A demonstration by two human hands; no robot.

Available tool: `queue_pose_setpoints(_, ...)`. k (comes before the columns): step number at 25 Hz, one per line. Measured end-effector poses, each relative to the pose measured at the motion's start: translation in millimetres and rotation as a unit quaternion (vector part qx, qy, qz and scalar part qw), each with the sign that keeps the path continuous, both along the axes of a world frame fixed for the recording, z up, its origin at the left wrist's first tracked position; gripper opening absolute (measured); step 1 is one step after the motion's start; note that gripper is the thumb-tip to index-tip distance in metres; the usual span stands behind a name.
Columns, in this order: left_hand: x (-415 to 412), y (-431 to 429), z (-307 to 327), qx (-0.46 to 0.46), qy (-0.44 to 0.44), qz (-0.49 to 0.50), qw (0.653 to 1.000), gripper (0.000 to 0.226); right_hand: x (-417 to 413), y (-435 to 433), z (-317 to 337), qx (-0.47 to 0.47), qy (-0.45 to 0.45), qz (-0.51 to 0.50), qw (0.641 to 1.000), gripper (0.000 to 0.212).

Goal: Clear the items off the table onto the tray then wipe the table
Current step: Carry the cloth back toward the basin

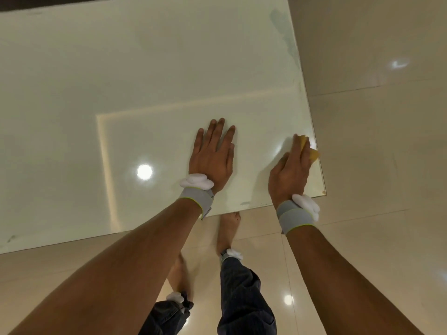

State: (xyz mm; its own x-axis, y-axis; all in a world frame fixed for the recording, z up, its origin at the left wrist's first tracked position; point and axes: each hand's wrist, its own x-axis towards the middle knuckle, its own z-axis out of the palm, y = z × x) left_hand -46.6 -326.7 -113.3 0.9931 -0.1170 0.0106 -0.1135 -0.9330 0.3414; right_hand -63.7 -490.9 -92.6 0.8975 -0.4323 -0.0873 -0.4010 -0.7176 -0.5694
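Both forearms reach down and forward from nearest the lens, each with a grey wrist strap carrying a white sensor, and two more white sensors sit at the ankles below, above the tiled floor (377,165).

By size, one glossy pale table (121,81) fills most of the view, its near right corner just beyond the right hand. No tray and no loose items show anywhere on the tabletop, so clearing looks finished and wiping looks to be the step in hand.

One left hand (211,157) lies flat on the table, palm down, fingers released and spread, holding nothing; it seems to brace the body. One right hand (291,169) lies just to its right, near the right edge, fingers curled down and grasping one yellow cloth or sponge (314,154), which peeks out beyond the fingertips and is pressed against the surface close to the near right corner. Motion blur hides which it is.

To wipe well, I would keep the yellow pad flat under the whole palm, not just the fingertips, and work in overlapping strokes from the edge inward. A dull smear (284,27) at the far right edge, and faint marks along the near edge, probably need passes too. The bracing hand should shift off each patch so no print stays behind.
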Motion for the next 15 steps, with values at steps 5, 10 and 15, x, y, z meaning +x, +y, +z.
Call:
queue_pose_setpoints(5,-42.9,23.1,39.5,-0.300,0.053,0.173,0.937,0.049,-22.0,35.8,67.8,0.551,0.103,-0.210,0.801,0.041)
queue_pose_setpoints(10,-76.7,97.9,102.9,-0.553,0.114,0.447,0.694,0.043,-23.4,95.6,131.3,0.714,0.167,-0.242,0.636,0.053)
queue_pose_setpoints(15,-125.0,186.1,151.4,-0.676,0.105,0.524,0.508,0.045,-31.0,187.2,170.5,0.690,0.255,-0.141,0.663,0.031)
